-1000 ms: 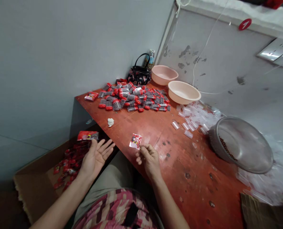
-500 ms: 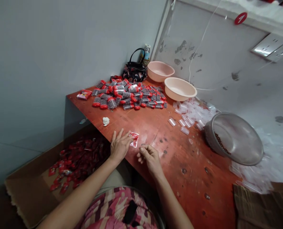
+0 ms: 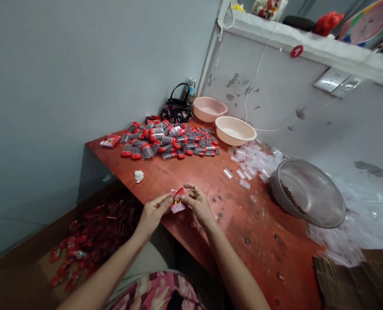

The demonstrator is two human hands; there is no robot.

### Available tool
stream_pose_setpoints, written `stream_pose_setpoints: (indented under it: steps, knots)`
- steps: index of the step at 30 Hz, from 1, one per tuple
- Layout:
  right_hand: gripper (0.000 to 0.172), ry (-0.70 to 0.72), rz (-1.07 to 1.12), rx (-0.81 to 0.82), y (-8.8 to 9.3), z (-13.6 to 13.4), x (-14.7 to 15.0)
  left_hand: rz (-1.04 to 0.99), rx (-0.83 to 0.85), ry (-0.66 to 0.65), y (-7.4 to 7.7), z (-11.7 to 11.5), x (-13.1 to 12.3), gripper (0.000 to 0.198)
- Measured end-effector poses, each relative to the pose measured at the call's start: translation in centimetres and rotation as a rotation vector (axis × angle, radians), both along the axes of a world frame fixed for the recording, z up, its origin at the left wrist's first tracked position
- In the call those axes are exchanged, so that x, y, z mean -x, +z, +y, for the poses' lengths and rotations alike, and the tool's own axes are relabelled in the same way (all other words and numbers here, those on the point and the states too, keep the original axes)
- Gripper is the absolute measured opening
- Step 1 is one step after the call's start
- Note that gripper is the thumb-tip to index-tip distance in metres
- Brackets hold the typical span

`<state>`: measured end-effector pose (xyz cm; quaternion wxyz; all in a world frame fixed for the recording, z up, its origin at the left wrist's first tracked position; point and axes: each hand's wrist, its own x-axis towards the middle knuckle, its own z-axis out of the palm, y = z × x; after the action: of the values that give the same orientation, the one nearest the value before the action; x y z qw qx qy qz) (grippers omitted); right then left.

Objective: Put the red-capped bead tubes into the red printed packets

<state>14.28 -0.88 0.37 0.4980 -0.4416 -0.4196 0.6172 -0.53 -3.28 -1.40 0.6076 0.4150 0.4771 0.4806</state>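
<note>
A small red printed packet [image 3: 177, 201] with a pale pink lower part and a yellow spot is held just above the table's near edge. My left hand [image 3: 154, 214] pinches its left side between thumb and fingers. On its right side, the thumb and fingers of my right hand [image 3: 198, 206] close on it. My fingers cover parts of the packet. A crumpled white wad [image 3: 138, 176] lies on the red table [image 3: 165, 178] beyond my left hand.
Clear tubes with red caps [image 3: 168, 140] are heaped at the back. Two pale basins [image 3: 235, 131] stand behind them. At right are empty clear tubes [image 3: 252, 159] and a grey bowl [image 3: 307, 193] holding brown beads. Red packets [image 3: 91, 237] fill a box below left.
The red packet has come up off the table, and both hands now pinch it. Earlier my left hand lay spread against it and my right hand was apart. The view has tilted up.
</note>
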Motion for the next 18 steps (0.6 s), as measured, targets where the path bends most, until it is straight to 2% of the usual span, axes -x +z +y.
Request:
stream_pose_setpoints:
  steps: [2,4,8,12,14,15,16,17,18]
  knots:
    - [0.033,0.106,-0.031,0.016,0.9,0.7,-0.1,-0.185,0.161,-0.107,0.1,0.3,0.3,0.033]
    - [0.031,0.158,-0.066,0.037,1.5,1.4,-0.1,-0.315,0.254,-0.149,0.0,0.5,0.4,0.029]
    - [0.03,0.209,-0.074,0.03,1.1,2.4,0.7,-0.475,0.359,-0.067,-0.6,0.7,0.4,0.026]
    - [0.027,0.312,-0.163,-0.027,0.0,3.1,1.5,-0.417,0.294,0.037,-0.9,1.1,1.0,0.022]
    - [0.022,0.36,-0.38,-0.126,0.0,4.6,1.2,-0.317,0.261,0.087,-1.2,1.5,1.4,0.022]
    - [0.019,0.335,-0.545,-0.196,0.2,5.9,0.8,-0.269,0.256,0.113,-1.3,1.7,1.7,0.023]
    - [0.018,0.277,-0.72,-0.273,0.5,7.6,0.2,-0.231,0.257,0.139,-1.5,1.8,1.8,0.024]
    - [0.017,0.138,-0.951,-0.353,0.8,9.6,-0.6,-0.2,0.259,0.166,-1.7,1.9,1.9,0.026]
    - [0.02,0.031,-1.034,-0.364,1.2,11.7,-1.4,-0.175,0.261,0.194,-1.8,2.0,2.0,0.027]
